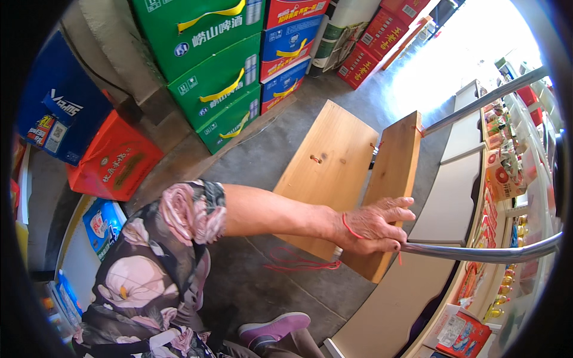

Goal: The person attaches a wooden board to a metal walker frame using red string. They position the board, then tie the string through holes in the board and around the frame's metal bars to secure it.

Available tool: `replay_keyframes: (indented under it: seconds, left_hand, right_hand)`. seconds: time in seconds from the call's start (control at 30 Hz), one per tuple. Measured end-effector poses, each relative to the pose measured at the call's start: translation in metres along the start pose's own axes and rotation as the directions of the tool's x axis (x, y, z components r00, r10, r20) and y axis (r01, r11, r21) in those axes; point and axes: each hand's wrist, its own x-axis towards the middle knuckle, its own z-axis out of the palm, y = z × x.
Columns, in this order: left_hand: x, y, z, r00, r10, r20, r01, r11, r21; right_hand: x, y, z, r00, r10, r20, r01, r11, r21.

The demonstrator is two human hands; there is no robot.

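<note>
My left hand [375,228] lies over the near end of a narrow wooden board [391,173], its fingers apart and reaching past the board's edge. A thin red cord circles the wrist. The lowest fingertip is beside a curved metal tube [483,253]. A wider wooden board [328,170] slants beside the narrow one, with a twist of cord through a hole. A second metal tube [483,102] meets the narrow board's far end. Loose red string [298,262] hangs near the wide board's lower end. My right hand does not show.
Stacked green cartons [224,89] and blue-and-red cartons [292,51] stand at the far left. A red box [116,158] is nearer. Low cabinets [441,203] and shelves of packaged goods [504,167] line the right. My purple shoe [277,327] rests on the grey floor.
</note>
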Motion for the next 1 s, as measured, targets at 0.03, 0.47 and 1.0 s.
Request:
replay_keyframes:
  seconds: [0.03, 0.47, 1.0]
  left_hand:
    - [-0.002, 0.0, -0.008, 0.999, -0.022, 0.043, 0.024, 0.999, -0.044]
    - [-0.053, 0.024, -0.082, 0.836, -0.548, 0.018, 0.546, 0.828, -0.132]
    - [-0.056, 0.085, -0.017, 0.587, -0.797, -0.141, 0.802, 0.596, -0.028]
  right_hand:
    - [-0.001, -0.001, 0.001, 1.0, 0.01, 0.015, -0.01, 1.0, 0.008]
    - [-0.002, -0.003, 0.014, 0.993, 0.087, 0.075, -0.087, 0.996, 0.0]
    - [0.022, 0.066, -0.06, 0.938, 0.341, -0.056, -0.343, 0.897, -0.279]
